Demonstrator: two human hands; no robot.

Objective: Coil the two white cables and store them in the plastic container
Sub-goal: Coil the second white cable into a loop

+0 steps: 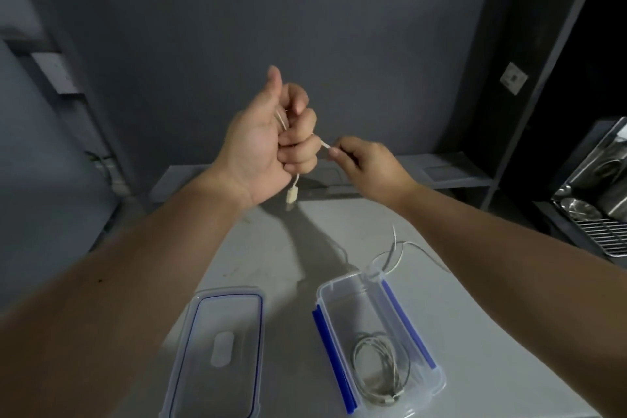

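- A white cable (pixel 284 120) is seen wound inside the left hand (pixel 268 149), which is raised above the far end of the table (pixel 475 332). Its fingers are clenched around the loops, thumb up.
- One plug (pixel 291 195) hangs free below the left fist, clear of the table.
- The other cable end (pixel 325 144) sticks out sideways from the left fist toward the right hand (pixel 369 163). It is pinched between the right thumb and forefinger; the remaining right fingers are curled.
- The short free length is judged to run roughly level, left to right, between the two hands, which are just beside each other. Winding is judged almost finished.
- A first cable (pixel 381 370) already lies coiled in the near end of the plastic container (pixel 325 288), which stands open on the table below and nearer than the hands.
- The container's long axis runs away from the person; its far half is bare. The right arm is the nearer to it, though the coil sits in the left hand.
- The lid (pixel 217 349) lies flat just left of the container, apart from it.
- A thin loose wire (pixel 397 249) lies on the table at the container's far end; whether it touches the rim cannot be told.
- Open tabletop remains between hands and container; a snag on the rim is judged the main risk.
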